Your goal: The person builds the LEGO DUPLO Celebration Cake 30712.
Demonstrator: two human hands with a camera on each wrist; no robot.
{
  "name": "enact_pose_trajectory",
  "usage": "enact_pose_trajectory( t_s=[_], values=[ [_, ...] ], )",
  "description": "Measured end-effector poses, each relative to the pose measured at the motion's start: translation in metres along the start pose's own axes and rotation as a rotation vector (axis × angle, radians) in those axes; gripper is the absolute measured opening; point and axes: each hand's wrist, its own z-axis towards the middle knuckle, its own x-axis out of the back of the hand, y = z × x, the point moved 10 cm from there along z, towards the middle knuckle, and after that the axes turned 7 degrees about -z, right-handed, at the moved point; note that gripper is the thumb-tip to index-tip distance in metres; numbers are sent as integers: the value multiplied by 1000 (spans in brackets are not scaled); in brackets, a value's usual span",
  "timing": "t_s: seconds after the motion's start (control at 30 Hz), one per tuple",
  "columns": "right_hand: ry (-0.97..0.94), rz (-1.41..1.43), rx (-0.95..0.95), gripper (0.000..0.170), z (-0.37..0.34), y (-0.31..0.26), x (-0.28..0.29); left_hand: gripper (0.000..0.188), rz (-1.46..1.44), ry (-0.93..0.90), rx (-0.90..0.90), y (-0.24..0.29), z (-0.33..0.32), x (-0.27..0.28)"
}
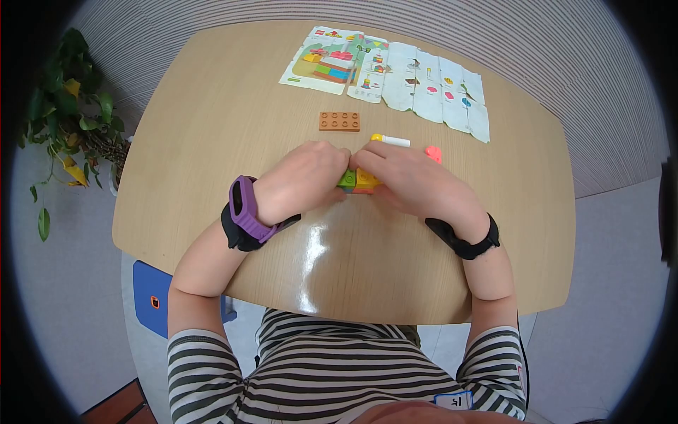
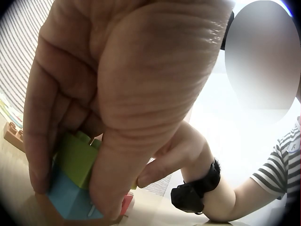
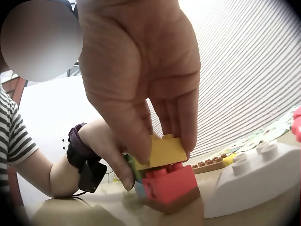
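At table centre, left hand [image 1: 304,180] grips green brick [image 2: 76,157] on blue brick [image 2: 73,195], fingers curled round. Right hand [image 1: 417,180] pinches yellow brick [image 3: 164,151], tilted over red brick [image 3: 170,183], thumb opposite fingers.

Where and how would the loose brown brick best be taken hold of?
Probably by its two long sides near mid-length, coming straight down from above. The brown brick lies flat on the table, studs up, with nothing touching it. Its long sides are closer together than its ends, so that grip should need the smaller opening.
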Motion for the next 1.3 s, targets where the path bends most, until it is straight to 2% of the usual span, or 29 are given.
enact_pose_trajectory(
  t_s=[0.43,0.93,1.3],
  values=[
    [10,-19,11,40,0,1,1,34,-4,-8,20,1,1,-3],
    [-63,-4,-39,42,-3,2,6,33,-8,-14,17,1,1,-4],
    [13,-16,0,41,1,-1,1,32,0,-12,18,3,0,-3]
  ],
)
